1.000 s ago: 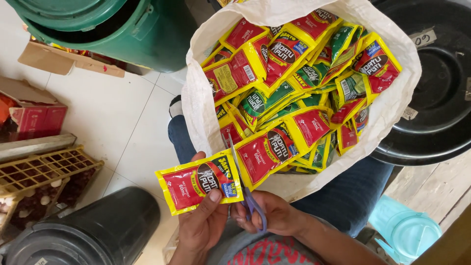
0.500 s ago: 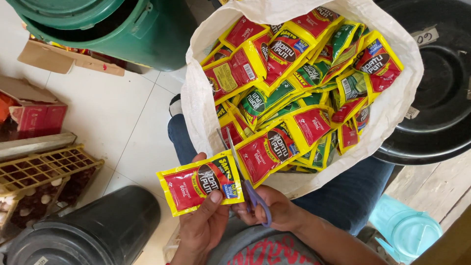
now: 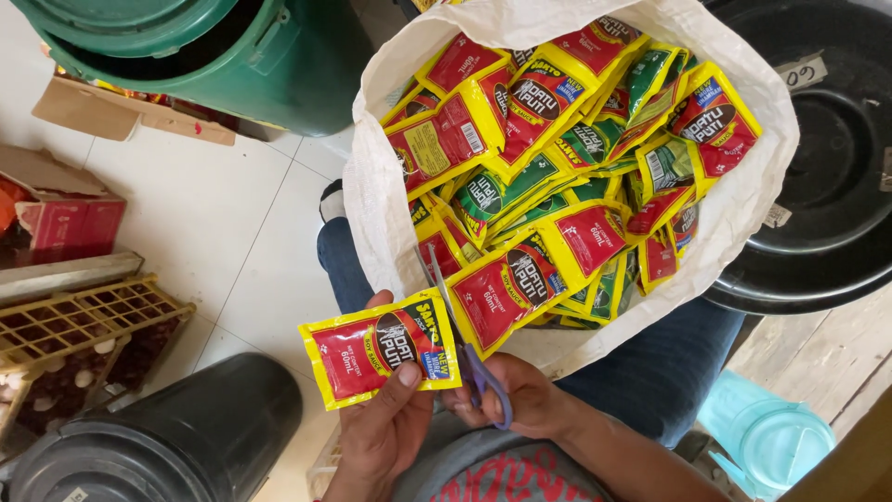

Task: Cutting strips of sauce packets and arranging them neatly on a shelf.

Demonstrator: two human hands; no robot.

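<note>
Sachet (image 3: 379,350) sits pinched in the left hand (image 3: 386,432), thumb pressed on its front face and fingers behind, held flat and level just near of the sack's lower edge. It's a red packet with a yellow border, looks sealed all round; no cut visible on any edge from this angle. Right hand (image 3: 525,400) is closed around the blue handles of the scissors (image 3: 465,344), blades pointing far and slightly left, running along the packet's right edge; I can't tell whether the blades are parted or already biting the corner. White sack (image 3: 376,200) stands open between the knees, packed with the same kind of packets in red, yellow and green, a big heap, all apparently uncut. My read on progress: one packet out and lined up for snipping, cut not yet made, and nearly the whole sack left. Can't see any pile of opened packets or a vessel being filled, so how many are already done is unknown. Around it: green bin (image 3: 232,56) far left, black drum (image 3: 158,446) near left, black tub (image 3: 836,177) at right, yellow crate (image 3: 74,325) of bottles at left, teal lid (image 3: 776,442) near right.
</note>
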